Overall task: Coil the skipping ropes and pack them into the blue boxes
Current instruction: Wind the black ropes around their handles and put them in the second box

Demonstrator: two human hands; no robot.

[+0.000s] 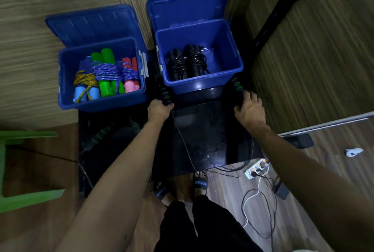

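I count two blue boxes: left box (101, 73) at eleven o'clock, right box (199, 55) at twelve. Three coloured rope bundles (105, 75) in the left; two black coils (187, 62) in the right. Two black handles with green bands, one (166, 94) in my left hand (159, 109), one (236, 85) at my right hand (250, 108). Two more banded handles (117, 130) at nine o'clock.

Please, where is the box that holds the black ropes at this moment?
In the head view, the blue box with black ropes stands right of centre on the black table, beside the box of colourful ropes, just beyond both hands.
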